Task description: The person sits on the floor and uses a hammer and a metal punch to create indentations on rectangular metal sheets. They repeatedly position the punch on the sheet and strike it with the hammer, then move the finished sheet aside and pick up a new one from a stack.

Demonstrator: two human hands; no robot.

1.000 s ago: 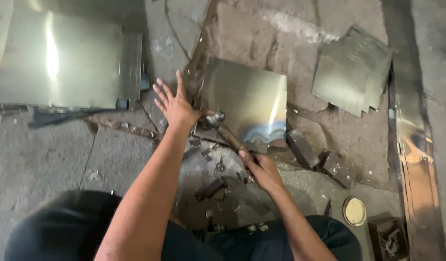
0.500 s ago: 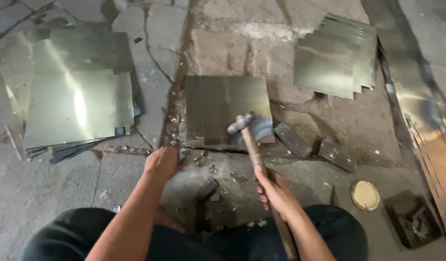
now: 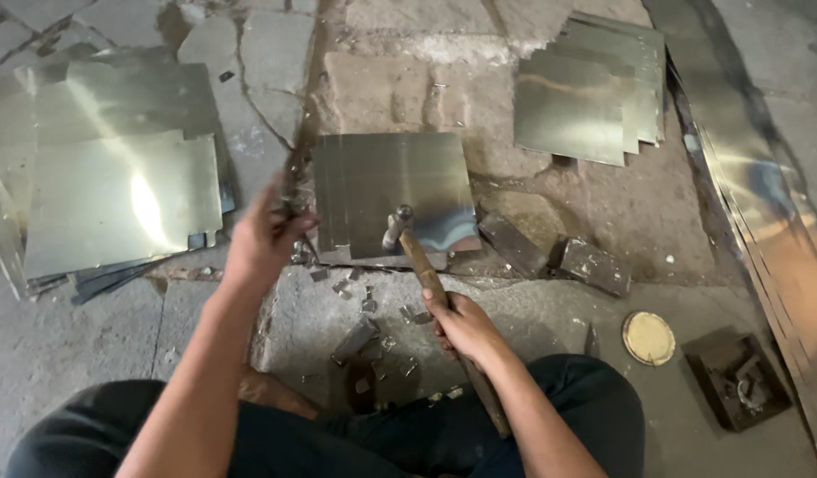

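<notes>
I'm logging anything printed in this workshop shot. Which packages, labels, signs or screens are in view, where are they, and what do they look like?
None in view: no package, label, sign or screen.
Nearest to a container: a round yellowish lid or tin, lower right on the floor.
A dark box of metal bits, right of it.

Left hand (image 3: 265, 235): off the floor below the sheet a moment ago, now raised beside the square metal sheet's (image 3: 392, 193) left edge, gripping a dark, blurred rod (image 3: 293, 177). Hammer (image 3: 426, 274): head dropped onto the sheet's lower edge, previously held slightly higher.
</notes>
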